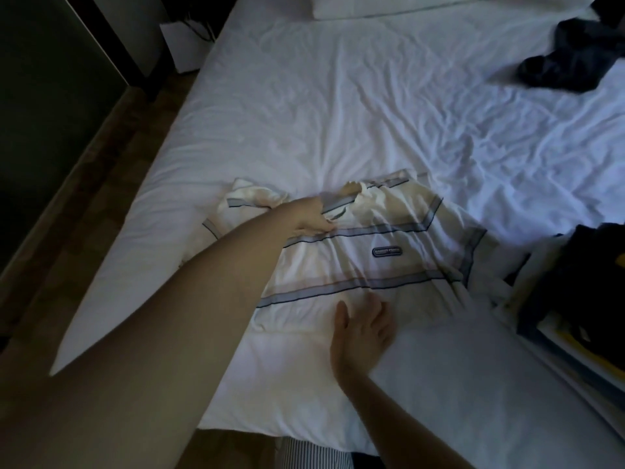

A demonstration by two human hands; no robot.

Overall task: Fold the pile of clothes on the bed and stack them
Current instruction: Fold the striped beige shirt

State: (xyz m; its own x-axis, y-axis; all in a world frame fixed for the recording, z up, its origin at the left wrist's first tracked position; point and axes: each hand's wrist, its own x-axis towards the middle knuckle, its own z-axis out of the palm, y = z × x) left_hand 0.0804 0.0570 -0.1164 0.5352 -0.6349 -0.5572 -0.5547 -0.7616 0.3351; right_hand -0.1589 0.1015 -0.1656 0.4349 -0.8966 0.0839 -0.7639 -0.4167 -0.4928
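**Spreading the first shirt flat, fold not yet begun**

You are at the laying-out step. The cream short-sleeved shirt with grey-blue stripes and a dark chest patch (389, 265) lies face up near the near edge of the white-sheeted bed (338, 113), collar to the far side and hem toward you. It is not flat yet: the left sleeve (250, 196) is bunched up and the right side runs into wrinkles.

Your left hand (309, 216) reaches across to the collar area, fingers curled into the cloth just beside the neckline, holding a pinch of it. Your right hand (360, 333) lies on the hem with fingers straight and spread, holding nothing. It is blurred, so I judge it to be smoothing, not gripping.

The next move likely calls for pulling the bunched left sleeve out straight and flattening the body, then bringing one side over toward the middle. Keep the hem pinned while the collar end is tugged, or the soft cloth will slide on the sheet.

Most of the task is left. A heap of dark and yellow clothes (581, 275) waits at the near right, just beside the shirt, and crumpled dark garments (571, 62) lie at the far right, well apart. No folded stack shows.
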